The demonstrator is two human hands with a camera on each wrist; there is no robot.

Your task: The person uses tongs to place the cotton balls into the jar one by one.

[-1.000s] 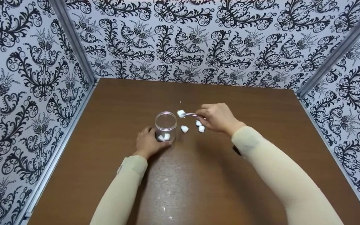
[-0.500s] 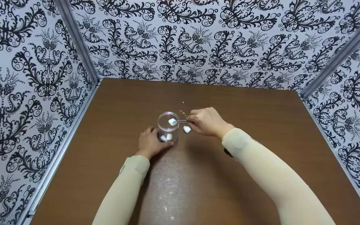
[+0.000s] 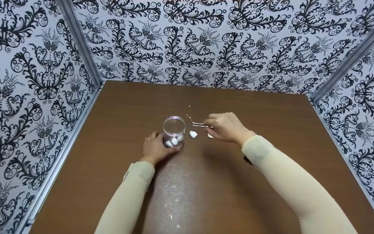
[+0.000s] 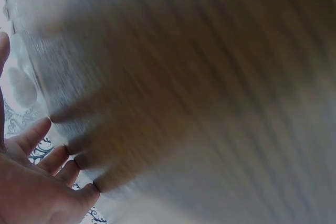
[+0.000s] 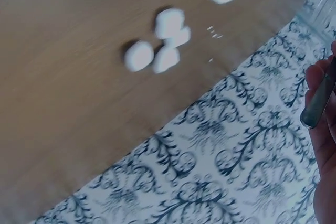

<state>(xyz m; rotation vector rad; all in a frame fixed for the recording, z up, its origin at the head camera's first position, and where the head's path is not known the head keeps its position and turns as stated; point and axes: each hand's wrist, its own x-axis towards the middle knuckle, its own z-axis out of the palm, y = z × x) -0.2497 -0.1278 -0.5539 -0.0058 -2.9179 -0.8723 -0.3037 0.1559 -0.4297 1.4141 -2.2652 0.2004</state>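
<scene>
My left hand grips the lower side of a clear jar that stands open-topped on the table. Inside, near the bottom, lie several white cotton-like balls. In the left wrist view, fingertips press against the clear wall, with a white ball showing behind it. To the right of the jar, my right hand pinches metal tweezers; their tips point at the jar's rim and hold nothing. One white ball rests below the tips. Another is partly hidden under the right hand.
In the right wrist view, several white balls sit in a cluster on the table, with tiny white crumbs beside them. Patterned walls enclose the brown table at the back and sides.
The right hand has carried a white ball over the jar with the tweezers and let it drop in. It has then drawn back right with empty tweezers. The left hand keeps its grip.
</scene>
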